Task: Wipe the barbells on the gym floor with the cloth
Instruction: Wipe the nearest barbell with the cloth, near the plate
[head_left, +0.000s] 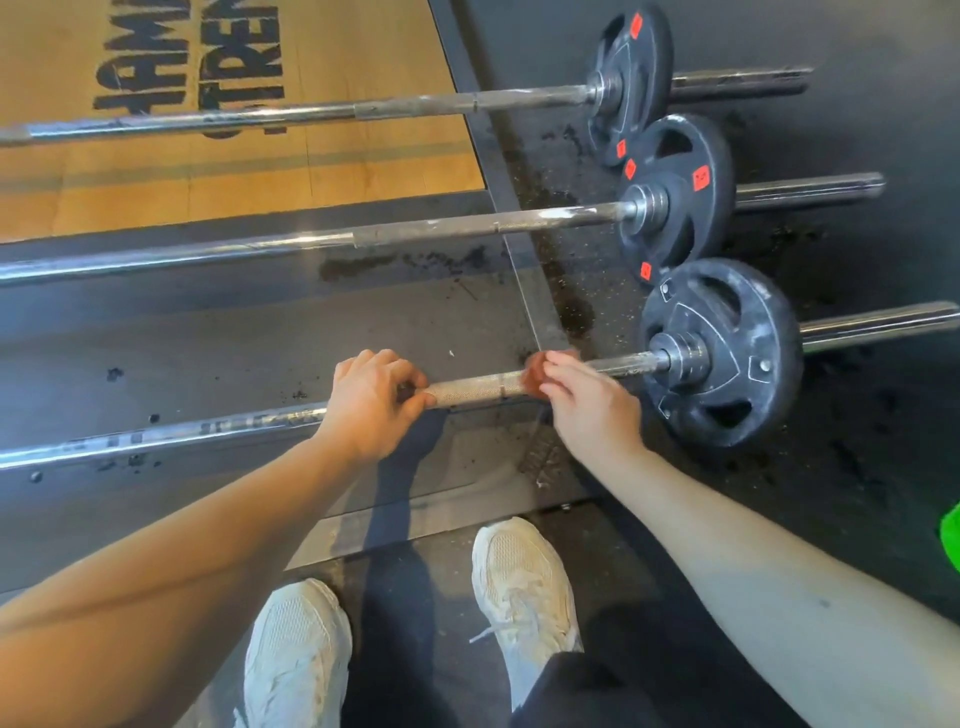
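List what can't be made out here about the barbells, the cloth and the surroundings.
- Barbells: left ends cut off by the head view's left edge.
- Cloth: mostly hidden under the right hand and blurred, so its size is unclear.
- Plate labels: too small to read.
- Floor lettering: cut off by the top edge.
- Green thing: cut off by the right edge, unidentifiable.

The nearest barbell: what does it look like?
The nearest barbell is a long steel bar stretching across the dark floor, its knurled stretch dull. One black, dusty plate sits near its right end, with a bare sleeve beyond. The left hand grips the knurling; the right hand holds a reddish cloth against the shaft.
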